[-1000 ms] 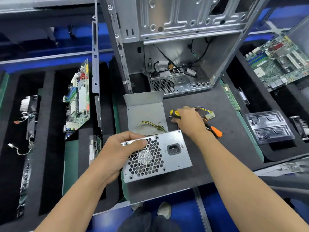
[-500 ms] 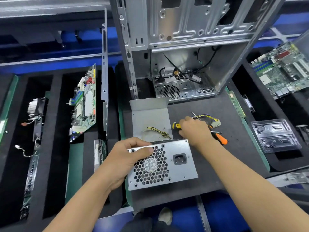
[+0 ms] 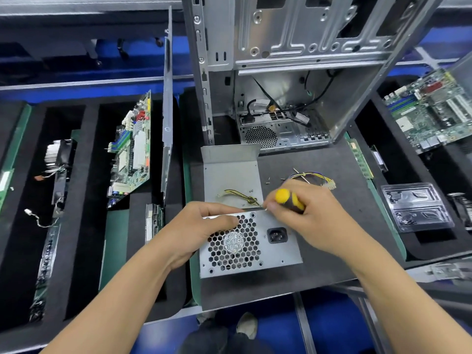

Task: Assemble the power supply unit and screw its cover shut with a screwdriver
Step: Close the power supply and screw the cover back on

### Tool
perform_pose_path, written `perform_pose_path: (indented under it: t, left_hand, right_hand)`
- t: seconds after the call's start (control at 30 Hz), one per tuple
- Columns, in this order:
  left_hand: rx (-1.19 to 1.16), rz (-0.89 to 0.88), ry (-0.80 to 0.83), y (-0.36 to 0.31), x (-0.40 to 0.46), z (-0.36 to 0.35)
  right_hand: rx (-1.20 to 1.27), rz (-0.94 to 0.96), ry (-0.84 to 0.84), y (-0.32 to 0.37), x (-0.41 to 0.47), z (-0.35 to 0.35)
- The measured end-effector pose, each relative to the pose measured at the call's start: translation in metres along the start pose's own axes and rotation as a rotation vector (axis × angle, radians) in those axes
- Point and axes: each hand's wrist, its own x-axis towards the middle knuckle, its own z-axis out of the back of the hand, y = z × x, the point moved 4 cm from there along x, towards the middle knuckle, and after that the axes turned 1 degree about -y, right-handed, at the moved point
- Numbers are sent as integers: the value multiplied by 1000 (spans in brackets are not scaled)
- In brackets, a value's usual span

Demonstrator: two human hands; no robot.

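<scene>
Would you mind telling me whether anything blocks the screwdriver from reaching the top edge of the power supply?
Nothing visible does. The right hand holds the screwdriver right at the power supply top edge; its tip is hidden behind the fingers. The left hand grips the left corner, clear of it.

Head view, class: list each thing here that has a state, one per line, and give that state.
Power supply unit: on the mat, fan grille facing up.
Left hand: grips the unit's top left edge.
Right hand: grips the screwdriver.
Screwdriver: held at the unit's top edge.
Cover plate: loose, behind the unit.
Computer case: open, wires exposed.
</scene>
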Motion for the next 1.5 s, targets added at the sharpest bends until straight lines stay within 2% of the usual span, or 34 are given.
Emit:
perform_pose_path:
  t: [0.07,0.17,0.4,0.9,1.17,1.5]
  left_hand:
    - [19,-5,6,-1,1,0]
    - [10,-16,-3,-2,2,0]
    - [-2,-25,-27,0,1,0]
    - [4,-23,-77,0,1,-1]
    - [8,-8,-89,0,-1,-1]
    - [-9,-23,-92,0,-1,-2]
  right_hand:
    - [-122,83,56,8,1,-5]
    - [-176,90,118,7,4,-12]
    - [-250,78,78,4,13,-18]
    - [-260,59,81,11,11,-20]
    - [-319,7,148,15,9,-20]
    - [-287,-87,81,23,9,-20]
